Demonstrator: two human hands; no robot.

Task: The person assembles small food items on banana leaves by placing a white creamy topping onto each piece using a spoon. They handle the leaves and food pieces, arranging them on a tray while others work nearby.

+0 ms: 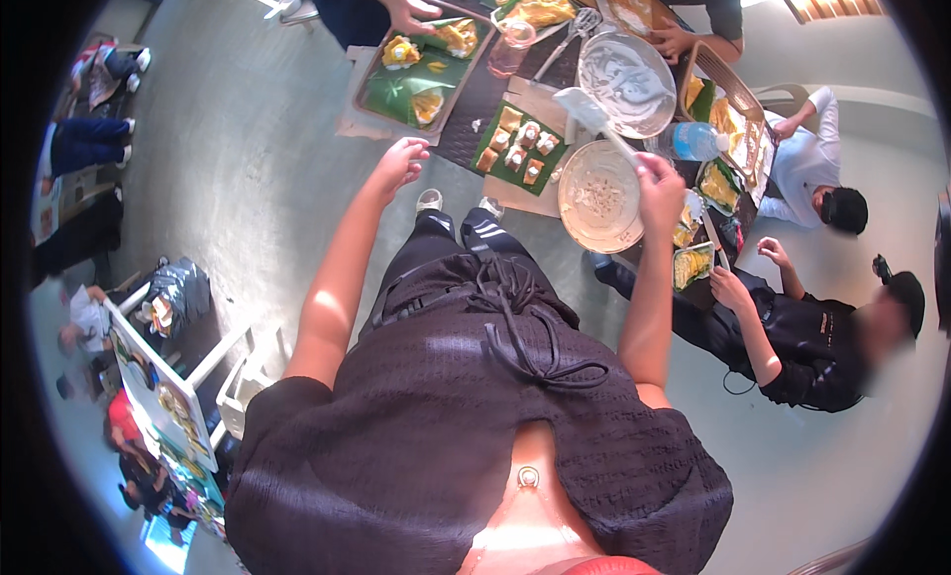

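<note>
My right hand (661, 191) is closed around the handle of a spatula with a pale, broad blade (582, 108). Below that hand's left side sits a round bowl (573, 218) with beige residue inside. The blade is over the gap between this bowl and a larger bowl (658, 125) smeared with white cream. My left hand (401, 166) hangs in the air left of the table, fingers loosely bent and apart, holding nothing. Between my hands, several small brown pieces topped with white cream (516, 157) lie on a green leaf (541, 183).
A leaf-lined tray (371, 125) with yellow food stands at the table's left end. A whisk (586, 22), a pink-tinted cup (509, 48), a water bottle (697, 141) and a wicker basket (750, 107) crowd the table. Other people stand around it; one at right holds a knife-like tool (720, 250).
</note>
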